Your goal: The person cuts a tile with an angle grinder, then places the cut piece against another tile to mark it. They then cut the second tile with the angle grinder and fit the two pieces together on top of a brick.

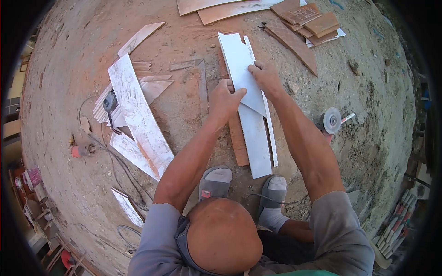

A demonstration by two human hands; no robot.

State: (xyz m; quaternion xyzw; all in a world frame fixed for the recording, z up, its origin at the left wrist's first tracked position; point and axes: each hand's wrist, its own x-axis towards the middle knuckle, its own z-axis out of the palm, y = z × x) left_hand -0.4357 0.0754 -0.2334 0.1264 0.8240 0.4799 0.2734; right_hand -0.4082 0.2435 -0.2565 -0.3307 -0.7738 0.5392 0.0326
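Observation:
My left hand [225,97] grips the left edge of a white tile piece [237,55], thumb on top and fingers curled at the side. Across from it, my right hand [267,79] pinches the right edge of the same piece. Its slanted lower end overlaps a longer white tile strip [256,149] that points toward my feet. A narrow white offcut [272,145] runs along the right side, with a dark gap between it and the strip. Beneath them, at the left, shows a reddish-brown tile [238,142].
An angle grinder [332,121] lies on the right. To the left are a long white tile [136,108], a tape measure [110,101], cables and a red tool [83,151]. A metal square [201,83] rests ahead; brown tile pieces [322,24] are piled at the far right.

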